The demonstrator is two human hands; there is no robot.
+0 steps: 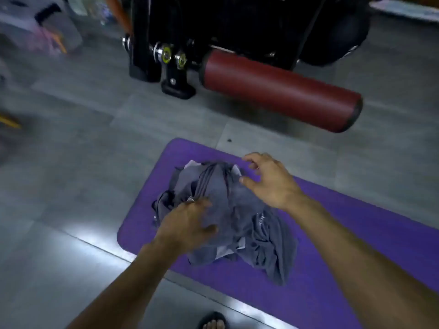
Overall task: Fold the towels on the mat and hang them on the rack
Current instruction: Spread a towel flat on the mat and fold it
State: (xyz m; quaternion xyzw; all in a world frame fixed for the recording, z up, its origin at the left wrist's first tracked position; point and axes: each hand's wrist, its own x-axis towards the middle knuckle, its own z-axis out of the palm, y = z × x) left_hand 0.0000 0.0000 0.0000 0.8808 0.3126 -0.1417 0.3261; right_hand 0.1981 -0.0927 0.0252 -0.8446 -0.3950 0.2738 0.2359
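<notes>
A crumpled heap of grey towels (240, 224) lies on the left end of a purple mat (332, 276) on the floor. My left hand (187, 222) rests on the heap's left side, fingers curled down into the cloth; whether it grips the cloth is not clear. My right hand (268, 181) hovers just above the heap's upper right part, fingers spread and holding nothing. No rack is in view.
A dark red padded roller (280, 91) of black gym equipment (166, 43) lies on the grey tiled floor beyond the mat. Clear plastic boxes (40, 29) stand at the far left. A sandalled foot (213, 321) shows at the bottom edge.
</notes>
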